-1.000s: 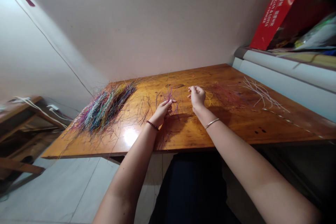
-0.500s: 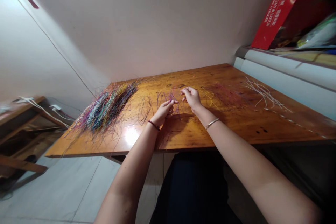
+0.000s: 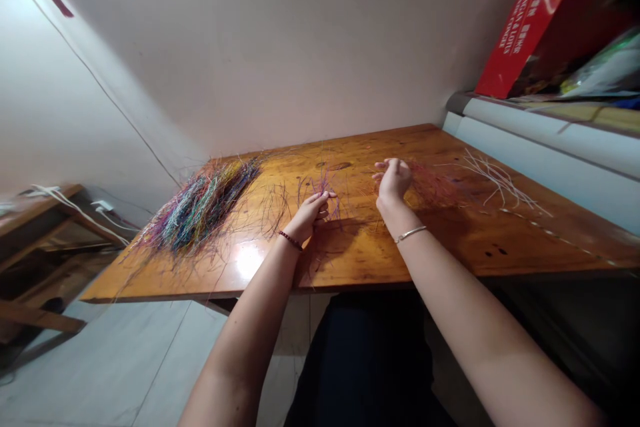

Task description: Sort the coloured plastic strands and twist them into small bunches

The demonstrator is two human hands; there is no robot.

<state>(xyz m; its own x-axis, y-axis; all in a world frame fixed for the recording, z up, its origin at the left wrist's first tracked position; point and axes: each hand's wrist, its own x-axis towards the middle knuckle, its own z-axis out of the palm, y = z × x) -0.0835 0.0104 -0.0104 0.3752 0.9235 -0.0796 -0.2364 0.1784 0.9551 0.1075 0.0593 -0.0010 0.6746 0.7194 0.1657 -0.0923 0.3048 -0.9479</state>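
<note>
My left hand [image 3: 313,210] is closed over the middle of the table, thumb and fingers pinching several thin purple strands [image 3: 325,181] that fan out above and beside the fingertips. They look like fine wires or threads; the exact material is unclear. To the right, my right hand [image 3: 394,180] hovers above the yellow-orange strands [image 3: 370,199], its fingers loosely bent and apart, with nothing visible in them. Just beyond it lies a spread of reddish strands [image 3: 437,187]. Left of my left hand are loose dark strands [image 3: 277,203].
A thick multicoloured bundle of strands [image 3: 205,207] covers the left end of the wooden table [image 3: 365,267]. White strands [image 3: 500,180] lie at the right. A red box [image 3: 530,20] stands on a pale ledge [image 3: 545,163] by the right edge. The wall borders the back.
My right hand has moved right, away from my left hand, to above the yellow strands, and its fingers have parted. My left hand keeps its pinch on the purple strands.
</note>
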